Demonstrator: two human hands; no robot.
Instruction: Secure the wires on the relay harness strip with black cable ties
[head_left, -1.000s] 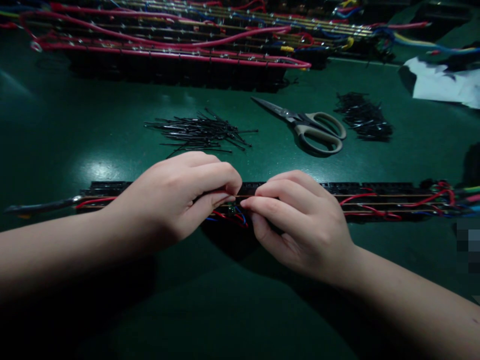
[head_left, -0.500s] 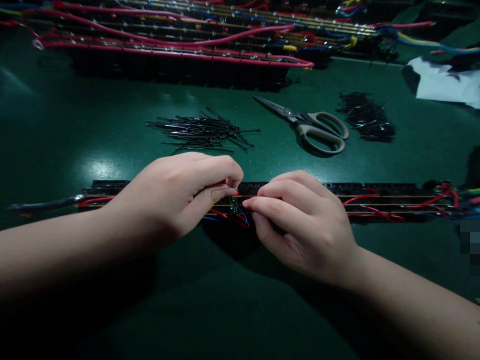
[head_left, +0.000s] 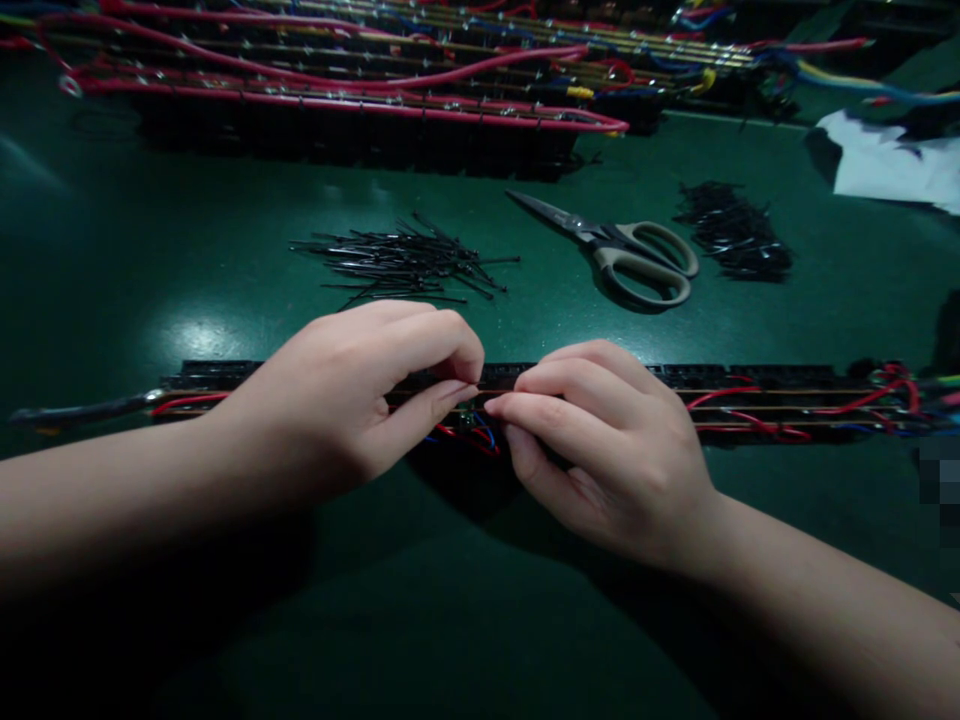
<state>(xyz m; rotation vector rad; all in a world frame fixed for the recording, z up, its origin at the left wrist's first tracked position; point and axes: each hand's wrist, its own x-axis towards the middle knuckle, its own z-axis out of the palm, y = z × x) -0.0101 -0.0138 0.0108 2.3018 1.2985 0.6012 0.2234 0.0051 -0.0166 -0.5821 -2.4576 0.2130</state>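
A long, narrow black assembly [head_left: 757, 380] with brass-coloured rails lies across the green table. Red wires [head_left: 720, 393] and short blue ones run along it. Over its middle, my left hand [head_left: 382, 385] has thumb and index fingertip pinched together by the rails. My right hand [head_left: 607, 440] is just to the right, its fingers closed, thumb and index tips near the same spot. Between the fingertips a small green circuit board [head_left: 468, 412] shows in part. Whatever either pinch holds is hidden or too small to make out.
Beyond the assembly lie a pile of black cable ties [head_left: 405, 262], scissors [head_left: 607, 250] and a second bundle of black ties [head_left: 735, 232]. Larger wired assemblies [head_left: 345, 100] with thick red cables span the back. A torn white sheet [head_left: 892, 165] lies at far right.
My left thumb has shifted slightly, and its tip now covers more of the green board. The red spot at that fingertip no longer shows. My right hand has barely moved.
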